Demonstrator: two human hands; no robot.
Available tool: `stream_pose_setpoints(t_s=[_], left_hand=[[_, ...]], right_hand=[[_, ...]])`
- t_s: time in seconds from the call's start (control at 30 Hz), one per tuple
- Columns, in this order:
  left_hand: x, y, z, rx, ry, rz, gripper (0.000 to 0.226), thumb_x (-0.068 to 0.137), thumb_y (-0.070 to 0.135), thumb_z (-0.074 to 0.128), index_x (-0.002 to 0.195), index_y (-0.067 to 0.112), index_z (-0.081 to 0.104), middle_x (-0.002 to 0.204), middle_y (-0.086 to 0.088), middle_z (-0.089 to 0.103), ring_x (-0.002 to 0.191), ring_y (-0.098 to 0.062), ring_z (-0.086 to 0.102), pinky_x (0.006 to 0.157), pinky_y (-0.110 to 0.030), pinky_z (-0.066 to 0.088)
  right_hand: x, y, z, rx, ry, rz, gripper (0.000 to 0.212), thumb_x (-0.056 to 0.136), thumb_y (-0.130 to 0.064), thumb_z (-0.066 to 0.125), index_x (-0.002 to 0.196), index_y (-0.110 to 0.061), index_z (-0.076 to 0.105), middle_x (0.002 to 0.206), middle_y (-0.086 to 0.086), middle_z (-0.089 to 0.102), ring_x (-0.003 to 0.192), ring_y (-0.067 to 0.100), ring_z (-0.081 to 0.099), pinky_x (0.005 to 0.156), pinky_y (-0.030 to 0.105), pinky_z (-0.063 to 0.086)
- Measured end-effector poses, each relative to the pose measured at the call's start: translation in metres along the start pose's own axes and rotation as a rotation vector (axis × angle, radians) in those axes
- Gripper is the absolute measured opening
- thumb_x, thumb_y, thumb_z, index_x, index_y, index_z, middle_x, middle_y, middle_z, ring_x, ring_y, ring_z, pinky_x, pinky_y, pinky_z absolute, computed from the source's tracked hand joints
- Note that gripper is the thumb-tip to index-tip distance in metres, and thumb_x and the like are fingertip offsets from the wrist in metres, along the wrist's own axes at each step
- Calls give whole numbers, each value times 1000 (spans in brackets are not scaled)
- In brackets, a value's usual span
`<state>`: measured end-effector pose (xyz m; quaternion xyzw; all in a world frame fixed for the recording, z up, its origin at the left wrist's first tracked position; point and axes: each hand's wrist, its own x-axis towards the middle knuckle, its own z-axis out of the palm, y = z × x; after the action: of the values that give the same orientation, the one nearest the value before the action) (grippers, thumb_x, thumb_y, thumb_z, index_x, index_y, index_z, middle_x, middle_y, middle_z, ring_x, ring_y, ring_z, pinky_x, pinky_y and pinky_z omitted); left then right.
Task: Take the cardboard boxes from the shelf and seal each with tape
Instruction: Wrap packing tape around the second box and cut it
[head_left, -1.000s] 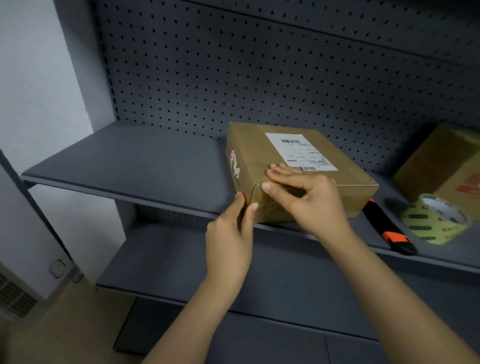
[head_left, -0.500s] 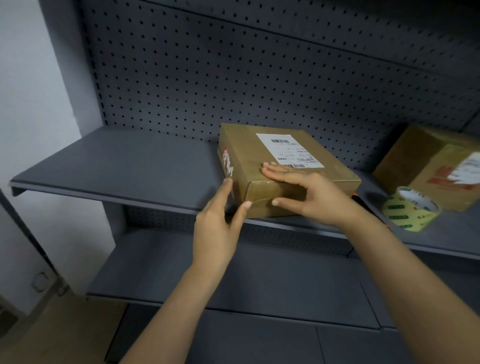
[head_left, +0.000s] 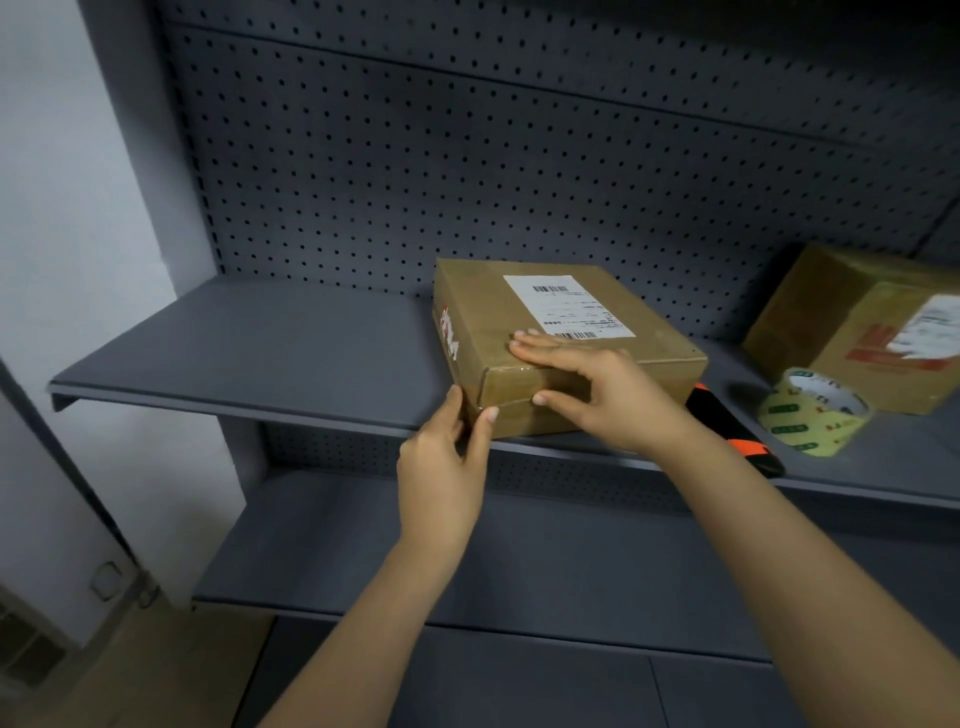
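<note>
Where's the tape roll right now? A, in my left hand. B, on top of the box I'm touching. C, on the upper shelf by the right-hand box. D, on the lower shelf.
C: the tape roll sits on the upper shelf, just in front of the right-hand box.

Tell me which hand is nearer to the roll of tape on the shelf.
Right. The right hand lies on the labelled box, left of the tape roll and apart from it. The left hand presses the box's front corner, farther to the left.
</note>
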<state>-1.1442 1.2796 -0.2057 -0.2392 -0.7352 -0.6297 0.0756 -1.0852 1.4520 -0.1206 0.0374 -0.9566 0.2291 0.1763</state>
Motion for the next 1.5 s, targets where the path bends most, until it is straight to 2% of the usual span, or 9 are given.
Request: stream_pose_setpoints(t_s=[0.13,0.3,0.47,0.57,0.7,0.87,1.17,1.37,1.5], left_hand=[[4,4,-3,85,-52,20,25,98,35,57,117,22,66,94,7,74,90,-8,71,79,-37,59],[15,7,-7,108,-179,38,33,99,30,55,133,32,53,91,21,65,82,11,61,71,-10,48],[22,1,-9,-30,-293,-56,37,100,23,55,120,53,48,106,35,64,105,12,59,89,-13,45],[28,3,-7,-54,-359,-103,38,94,38,58,131,44,48,143,17,50,133,2,44,112,-31,38],[20,28,-6,78,-250,-20,66,99,29,57,155,22,24,148,21,30,137,6,26,107,-8,24],[23,38,-4,253,-168,164,44,100,30,55,144,29,49,158,4,32,132,7,32,94,6,22],[9,44,10,233,-75,-97,67,101,40,48,157,20,18,125,14,55,110,-5,54,88,-20,41],[9,45,19,202,-10,-104,71,96,39,59,156,20,25,138,3,56,127,-15,53,103,-32,45],[5,57,10,88,51,-17,70,90,31,70,151,21,37,130,7,63,117,-4,60,100,-27,48]], right_hand=[[0,0,1,3,12,-2,58,87,-8,71,140,-25,52,147,-10,46,140,-2,33,120,29,24],[2,3,3,1,24,-13,57,87,-8,71,139,-25,53,147,-10,47,140,-1,33,120,27,22],[4,4,2,-3,6,-30,57,87,-8,70,139,-24,53,147,-8,47,140,0,34,119,23,21],[5,4,0,-16,5,-40,57,87,-8,71,139,-23,53,147,-7,47,138,-1,34,115,12,17],[0,2,1,70,82,-47,51,83,-7,75,130,-19,62,138,-5,57,130,-5,41,110,5,20],[-26,9,-8,62,340,30,31,87,-14,72,118,-19,71,131,-4,62,124,3,50,113,26,35],[-55,53,-51,26,324,521,100,77,-47,78,153,-15,22,156,7,30,144,26,22,117,43,23],[-58,56,-55,278,356,533,77,75,-37,83,137,-14,45,120,-3,55,121,21,52,88,24,39],[-68,49,-63,270,442,489,98,69,-30,89,149,-17,34,138,1,53,127,20,48,97,25,38]])
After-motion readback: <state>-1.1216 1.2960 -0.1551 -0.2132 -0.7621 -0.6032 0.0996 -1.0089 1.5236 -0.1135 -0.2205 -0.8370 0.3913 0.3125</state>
